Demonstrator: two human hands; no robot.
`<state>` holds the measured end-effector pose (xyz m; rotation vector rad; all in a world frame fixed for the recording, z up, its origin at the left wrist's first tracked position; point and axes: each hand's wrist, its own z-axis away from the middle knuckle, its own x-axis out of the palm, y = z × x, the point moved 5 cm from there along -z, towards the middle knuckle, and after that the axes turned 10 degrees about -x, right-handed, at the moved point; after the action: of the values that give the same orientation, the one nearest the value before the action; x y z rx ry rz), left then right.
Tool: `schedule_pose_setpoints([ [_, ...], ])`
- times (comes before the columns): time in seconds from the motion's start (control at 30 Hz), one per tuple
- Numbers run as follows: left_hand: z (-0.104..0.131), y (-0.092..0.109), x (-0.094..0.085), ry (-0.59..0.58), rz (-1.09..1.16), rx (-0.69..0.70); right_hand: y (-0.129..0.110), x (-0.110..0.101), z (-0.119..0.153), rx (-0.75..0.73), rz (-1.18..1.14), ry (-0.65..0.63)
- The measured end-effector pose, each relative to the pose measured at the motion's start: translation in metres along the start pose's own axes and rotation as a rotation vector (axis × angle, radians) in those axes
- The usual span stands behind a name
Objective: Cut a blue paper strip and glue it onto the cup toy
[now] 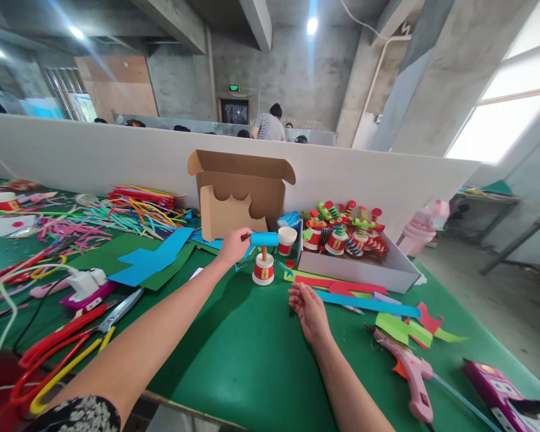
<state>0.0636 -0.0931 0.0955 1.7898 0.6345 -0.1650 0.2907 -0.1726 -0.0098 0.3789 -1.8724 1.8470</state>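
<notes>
My left hand [236, 246] pinches the left end of a blue paper roll [264, 239], which lies level on top of a coiled stem. Under the stem stands an upside-down red and white paper cup [263, 270] with thin coiled arms out to both sides. My right hand [306, 307] rests near the green table, lower right of the cup, palm turned inward, fingers loosely curled and apart, with nothing in it. Another paper cup [287, 240] stands just behind and to the right of the roll.
A white box [360, 273] of finished cup figures stands at right. Paper strips [369, 303], a pink glue gun [407, 369] and a purple power strip [504, 390] lie at right. Scissors [121, 309], blue paper [155, 261] and pipe cleaners [139, 207] lie left; an open cardboard box [270, 180] stands behind.
</notes>
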Motion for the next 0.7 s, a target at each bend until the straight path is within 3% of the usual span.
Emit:
schedule_pose_setpoints([
  [0.47, 0.001, 0.005, -0.007, 0.036, -0.01, 0.009, -0.001, 0.002, 0.002, 0.015, -0.019, 0.015],
  [0.63, 0.013, 0.015, -0.022, 0.195, 0.034, 0.03, 0.003, 0.0, 0.002, 0.01, -0.026, 0.007],
  [0.7, 0.028, 0.021, -0.019, 0.263, 0.105, 0.04, 0.004, 0.0, 0.002, 0.006, -0.03, -0.012],
])
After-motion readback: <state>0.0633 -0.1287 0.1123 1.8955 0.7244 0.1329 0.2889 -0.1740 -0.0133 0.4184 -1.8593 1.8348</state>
